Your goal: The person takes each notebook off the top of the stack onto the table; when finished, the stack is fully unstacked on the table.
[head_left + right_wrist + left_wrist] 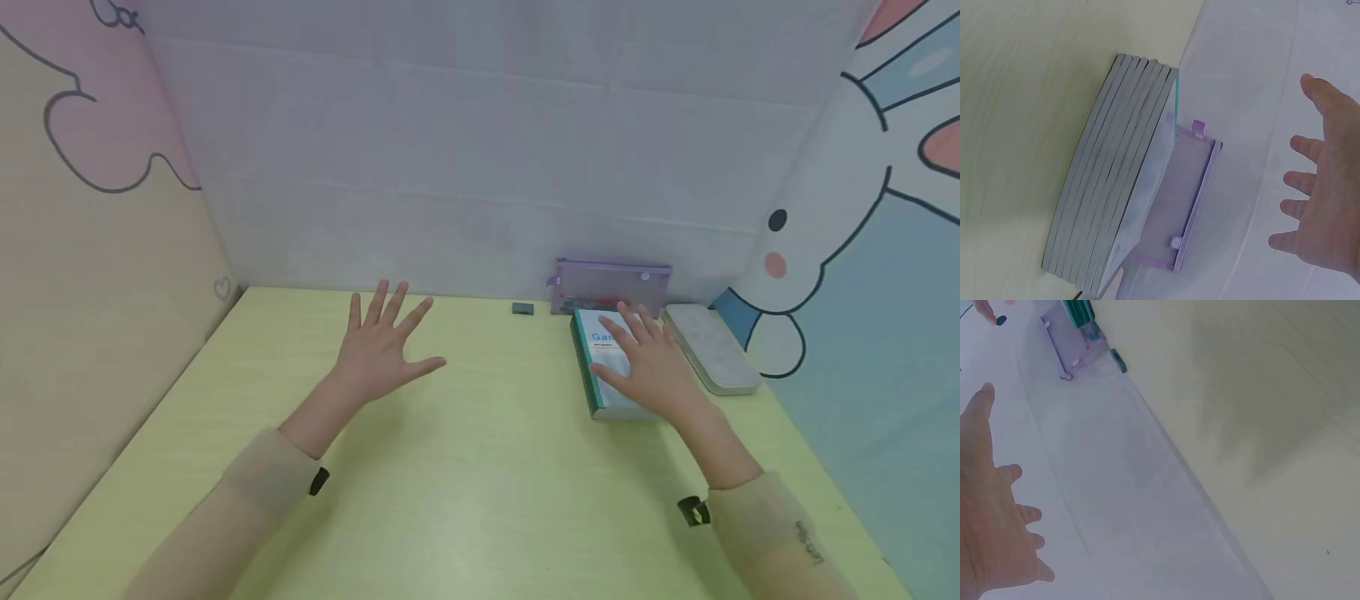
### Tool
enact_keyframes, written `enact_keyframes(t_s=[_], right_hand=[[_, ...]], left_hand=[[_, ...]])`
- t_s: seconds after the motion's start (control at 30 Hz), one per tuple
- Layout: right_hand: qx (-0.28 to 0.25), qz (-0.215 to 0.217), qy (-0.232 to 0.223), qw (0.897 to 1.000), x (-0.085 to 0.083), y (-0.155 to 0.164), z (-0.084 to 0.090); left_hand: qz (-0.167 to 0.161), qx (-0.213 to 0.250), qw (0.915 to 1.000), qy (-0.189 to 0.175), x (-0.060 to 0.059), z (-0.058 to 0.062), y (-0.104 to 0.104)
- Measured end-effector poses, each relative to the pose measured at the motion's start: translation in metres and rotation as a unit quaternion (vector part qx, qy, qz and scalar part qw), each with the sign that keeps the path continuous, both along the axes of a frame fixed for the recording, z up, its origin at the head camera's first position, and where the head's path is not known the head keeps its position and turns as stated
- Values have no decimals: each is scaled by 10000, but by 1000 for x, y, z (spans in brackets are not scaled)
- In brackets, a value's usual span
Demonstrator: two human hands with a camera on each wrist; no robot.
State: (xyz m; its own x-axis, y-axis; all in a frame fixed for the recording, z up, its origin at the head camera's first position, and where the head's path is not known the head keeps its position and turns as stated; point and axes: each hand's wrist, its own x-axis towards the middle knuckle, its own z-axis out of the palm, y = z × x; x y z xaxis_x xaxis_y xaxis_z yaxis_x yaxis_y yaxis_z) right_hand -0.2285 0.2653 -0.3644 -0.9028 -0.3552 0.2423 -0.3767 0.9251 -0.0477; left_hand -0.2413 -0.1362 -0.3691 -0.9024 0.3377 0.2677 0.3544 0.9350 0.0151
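My left hand (382, 337) is open with fingers spread, held over the bare yellow-green table (480, 467) left of centre and holding nothing. The left wrist view shows the same hand (991, 512) spread. My right hand (647, 360) is open and flat over a thick book (592, 333) with a teal spine and a pale cover, lying at the back right. Whether the palm touches the cover is unclear. From the right wrist, the book's page edges (1110, 200) show, with the spread right hand (1325, 200) apart from them.
A translucent purple pencil pouch (611, 287) leans against the back wall behind the book. A white pencil case (711, 347) lies right of the book. A small dark eraser (522, 308) sits near the wall. Panels enclose the table on three sides.
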Motion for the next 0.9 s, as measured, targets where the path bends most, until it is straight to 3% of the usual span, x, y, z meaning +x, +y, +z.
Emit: enact_keyframes(t_s=[0.27,0.6,0.77,0.9], right_hand=[[-355,-95,185,9992,-14,27,6],[-1109,94,64,9938,-27,63,0],[-1248,9,-314,9917,-32,81,-7],[-1290,-61,-655,9895,-34,92,-15]], left_hand=[[-91,141,9998,114,-14,4,42],[-498,607,9964,327,-27,-14,106],[-635,755,9948,266,-25,-21,139],[-737,764,9943,-57,-23,-28,160]])
